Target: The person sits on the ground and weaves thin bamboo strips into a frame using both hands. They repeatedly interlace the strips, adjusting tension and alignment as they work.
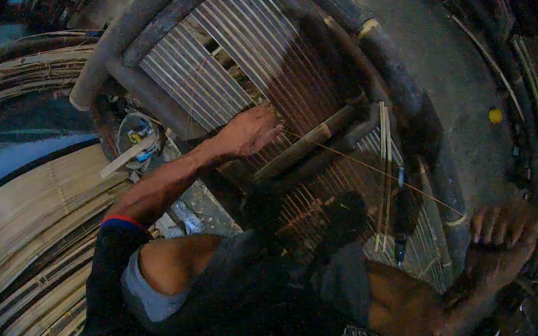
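Observation:
A dark bamboo frame (146,21) lies before me, filled with rows of thin pale slats (190,76). Over the middle of these slats my left hand (253,132) is closed, its fingers curled down and their tips hidden. From beside it a thin tan strip (375,167) runs taut to the right across the frame. Out at the far right, my right hand (504,228) is raised with curled fingers at the strip's other end; it is slightly blurred. A thick bamboo crosspiece (312,140) sits just right of my left hand.
Pale flat sticks (384,174) lean across the frame's right part. A bucket (145,144) of small items stands left of the frame. Long split bamboo strips (30,227) are stacked at lower left. A yellow round object (495,116) lies on the floor at right.

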The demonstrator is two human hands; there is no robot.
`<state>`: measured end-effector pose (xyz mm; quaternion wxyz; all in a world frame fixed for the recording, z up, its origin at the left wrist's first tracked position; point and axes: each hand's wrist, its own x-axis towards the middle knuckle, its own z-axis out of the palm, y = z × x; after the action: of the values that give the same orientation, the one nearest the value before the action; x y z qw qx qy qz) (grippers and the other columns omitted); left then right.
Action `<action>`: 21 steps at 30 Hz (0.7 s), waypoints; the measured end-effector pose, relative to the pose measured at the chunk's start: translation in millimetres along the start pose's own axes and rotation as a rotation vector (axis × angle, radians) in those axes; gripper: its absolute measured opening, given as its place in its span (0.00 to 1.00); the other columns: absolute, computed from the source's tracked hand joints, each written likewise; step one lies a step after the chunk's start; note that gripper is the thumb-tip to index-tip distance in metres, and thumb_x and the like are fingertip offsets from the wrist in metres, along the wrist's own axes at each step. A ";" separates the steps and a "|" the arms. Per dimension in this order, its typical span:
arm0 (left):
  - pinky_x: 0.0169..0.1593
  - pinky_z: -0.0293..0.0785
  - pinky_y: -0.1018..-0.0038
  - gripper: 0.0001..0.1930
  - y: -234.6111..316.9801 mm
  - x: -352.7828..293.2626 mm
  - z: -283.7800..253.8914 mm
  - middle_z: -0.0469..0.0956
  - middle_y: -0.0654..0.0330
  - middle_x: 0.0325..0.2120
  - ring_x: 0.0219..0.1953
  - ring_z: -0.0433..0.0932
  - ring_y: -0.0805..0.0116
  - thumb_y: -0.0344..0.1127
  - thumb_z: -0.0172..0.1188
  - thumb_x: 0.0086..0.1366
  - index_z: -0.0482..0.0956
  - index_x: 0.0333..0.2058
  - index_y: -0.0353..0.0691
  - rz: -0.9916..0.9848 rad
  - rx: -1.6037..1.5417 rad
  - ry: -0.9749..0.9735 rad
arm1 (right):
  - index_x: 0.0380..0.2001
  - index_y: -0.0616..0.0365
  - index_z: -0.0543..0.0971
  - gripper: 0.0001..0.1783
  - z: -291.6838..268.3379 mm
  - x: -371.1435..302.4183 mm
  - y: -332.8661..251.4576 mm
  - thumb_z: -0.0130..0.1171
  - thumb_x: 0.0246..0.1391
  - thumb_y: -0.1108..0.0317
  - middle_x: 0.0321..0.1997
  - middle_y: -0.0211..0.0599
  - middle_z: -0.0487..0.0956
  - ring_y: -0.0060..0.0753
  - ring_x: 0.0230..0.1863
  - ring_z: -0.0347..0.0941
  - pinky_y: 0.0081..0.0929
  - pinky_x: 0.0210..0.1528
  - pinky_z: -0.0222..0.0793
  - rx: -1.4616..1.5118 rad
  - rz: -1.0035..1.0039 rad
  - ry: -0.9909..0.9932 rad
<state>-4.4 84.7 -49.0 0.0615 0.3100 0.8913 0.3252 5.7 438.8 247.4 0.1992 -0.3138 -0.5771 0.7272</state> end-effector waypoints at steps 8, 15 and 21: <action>0.55 0.73 0.60 0.15 21.4 12.0 -27.4 0.75 0.54 0.42 0.49 0.75 0.54 0.37 0.63 0.62 0.76 0.47 0.41 0.096 0.189 0.036 | 0.19 0.46 0.61 0.24 -51.5 50.8 17.2 0.42 0.71 0.50 0.14 0.21 0.54 0.20 0.14 0.46 0.24 0.18 0.50 -0.025 -0.030 -0.485; 0.73 0.50 0.55 0.28 -19.0 5.3 -40.7 0.69 0.62 0.59 0.65 0.63 0.62 0.45 0.62 0.61 0.72 0.60 0.49 0.166 0.663 -0.065 | 0.22 0.48 0.62 0.22 -42.0 75.4 30.4 0.42 0.72 0.52 0.15 0.22 0.55 0.19 0.14 0.47 0.23 0.21 0.52 0.072 -0.043 -0.673; 0.72 0.52 0.55 0.28 -18.3 20.6 -40.2 0.71 0.59 0.56 0.62 0.65 0.58 0.47 0.63 0.58 0.73 0.57 0.47 0.186 0.675 -0.127 | 0.21 0.47 0.63 0.22 -31.5 70.6 29.4 0.42 0.72 0.55 0.15 0.22 0.55 0.18 0.13 0.48 0.24 0.22 0.53 0.094 -0.105 -0.525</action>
<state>-42.8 64.2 -27.0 -0.0190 0.4121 0.9109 -0.0031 -21.7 499.9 198.8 0.0944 -0.0745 -0.5900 0.7984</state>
